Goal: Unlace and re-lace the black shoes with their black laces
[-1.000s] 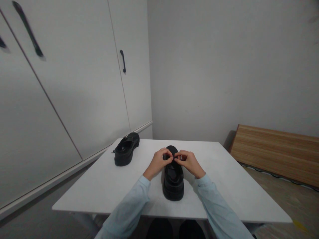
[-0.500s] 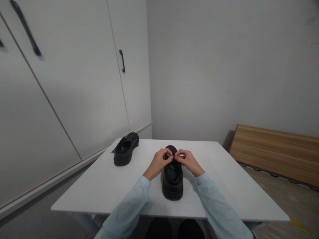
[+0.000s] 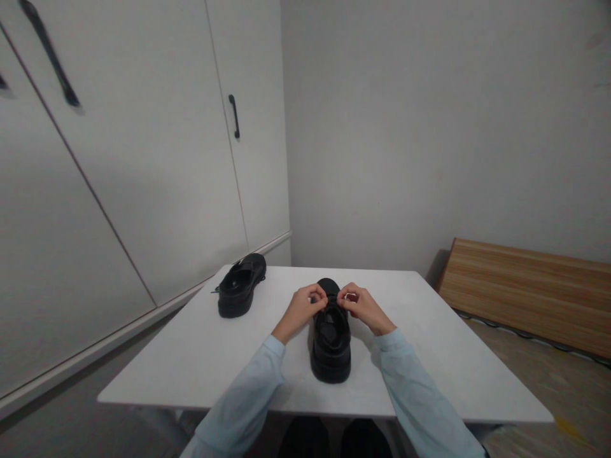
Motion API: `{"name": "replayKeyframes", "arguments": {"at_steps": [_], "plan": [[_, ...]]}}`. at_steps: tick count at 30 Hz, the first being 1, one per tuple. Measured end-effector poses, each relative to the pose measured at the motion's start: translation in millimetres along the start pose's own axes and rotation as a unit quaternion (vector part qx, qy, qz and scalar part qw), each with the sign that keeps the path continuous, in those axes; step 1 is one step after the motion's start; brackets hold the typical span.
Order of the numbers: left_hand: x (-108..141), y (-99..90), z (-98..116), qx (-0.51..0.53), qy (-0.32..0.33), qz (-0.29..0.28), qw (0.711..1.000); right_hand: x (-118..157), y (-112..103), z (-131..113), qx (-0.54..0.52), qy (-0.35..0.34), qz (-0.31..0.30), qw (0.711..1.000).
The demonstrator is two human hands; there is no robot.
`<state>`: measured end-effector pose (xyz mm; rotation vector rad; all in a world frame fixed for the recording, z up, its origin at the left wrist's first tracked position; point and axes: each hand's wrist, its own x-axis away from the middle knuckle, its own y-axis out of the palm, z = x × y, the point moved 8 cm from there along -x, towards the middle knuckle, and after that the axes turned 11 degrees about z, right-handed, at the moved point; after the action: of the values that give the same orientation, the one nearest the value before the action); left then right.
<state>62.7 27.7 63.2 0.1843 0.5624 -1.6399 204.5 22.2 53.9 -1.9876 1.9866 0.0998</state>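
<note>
A black lace-up shoe stands on the white table in front of me, its heel toward me and its toe pointing away. Over its lacing, my left hand pinches a dark shoelace from the left side. My right hand pinches the lace from the right, thumb and forefinger together. A small gap lies between the two sets of fingertips, with the dark lace across it. The lace is too small and dark to follow in detail.
A second black shoe sits at the table's far left corner, a lace end sticking out at its side. The white table borders white cabinets on the left. A wooden panel leans by the grey wall at right.
My hands have moved slightly apart, the left one to the left and the right one to the right. Both shoes stay in place.
</note>
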Motion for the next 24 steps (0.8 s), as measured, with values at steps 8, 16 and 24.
{"name": "replayKeyframes", "arguments": {"at_steps": [8, 16, 24], "plan": [[-2.6, 0.5, -17.2, -0.003, -0.051, -0.007, 0.999, -5.3, -5.9, 6.0, 0.029, -0.031, 0.000, 0.999], [-2.3, 2.0, -24.0, 0.030, -0.104, -0.035, 0.993, -2.4, -3.1, 11.2, 0.004, 0.021, -0.034, 0.999], [-1.4, 3.1, -18.0, 0.043, -0.075, -0.063, 0.994, 1.1, 1.7, -3.8, 0.069, -0.048, -0.053, 0.995]]}}
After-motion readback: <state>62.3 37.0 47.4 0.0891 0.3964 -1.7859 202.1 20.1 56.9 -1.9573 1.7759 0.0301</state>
